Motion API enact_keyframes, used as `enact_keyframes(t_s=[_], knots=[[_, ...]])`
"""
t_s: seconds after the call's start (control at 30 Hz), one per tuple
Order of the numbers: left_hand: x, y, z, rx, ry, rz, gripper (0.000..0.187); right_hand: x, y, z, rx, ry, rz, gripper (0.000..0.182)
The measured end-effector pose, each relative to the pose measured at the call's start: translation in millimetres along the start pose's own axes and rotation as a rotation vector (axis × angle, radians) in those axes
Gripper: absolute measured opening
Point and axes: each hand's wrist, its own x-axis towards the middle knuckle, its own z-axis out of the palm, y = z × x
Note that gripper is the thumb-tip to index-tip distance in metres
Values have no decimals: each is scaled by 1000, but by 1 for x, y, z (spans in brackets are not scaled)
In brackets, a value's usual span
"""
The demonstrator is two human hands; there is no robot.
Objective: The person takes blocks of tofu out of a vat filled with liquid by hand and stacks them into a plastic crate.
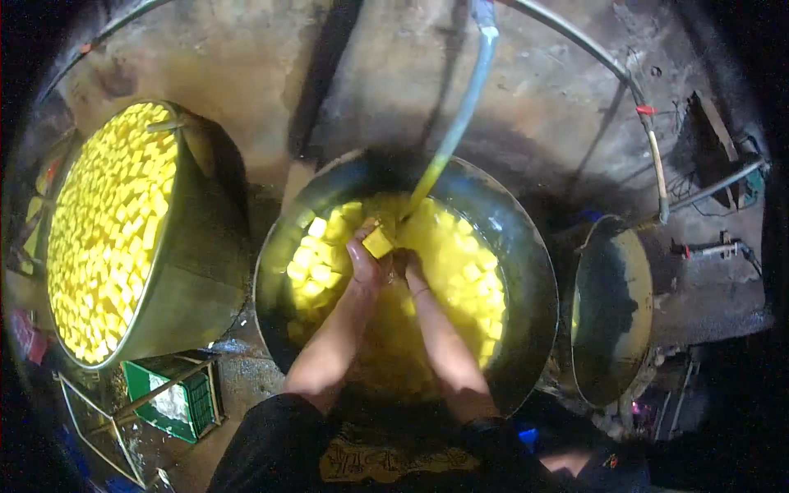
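Both of my hands are over a large round dark basin of yellow liquid with many yellow blocks in it. My left hand is closed around one larger-looking yellow block, with the thumb at its side. Close to it on the right, my right hand reaches down at the liquid. Its fingers are blurred and partly hidden, so their grip cannot be made out. More yellow blocks lie along the right side of the basin.
A hose hangs into the basin from above. To the left stands a deep metal tub heaped with yellow cubes. A green crate with white contents sits below it. On the right is another round vessel.
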Motion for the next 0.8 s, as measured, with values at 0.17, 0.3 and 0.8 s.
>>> enact_keyframes(t_s=[0.17, 0.3, 0.8], knots=[[-22, 59, 63, 46, -7, 143, 39, -8, 4, 58, 110, -229, -43, 34], [-23, 64, 50, 35, -1, 109, 39, -33, 0, -10, 1497, -580, 292, 31], [-107, -122, 47, 154, -153, -448, 27, -204, 29, -271, 869, 29, -123, 22]])
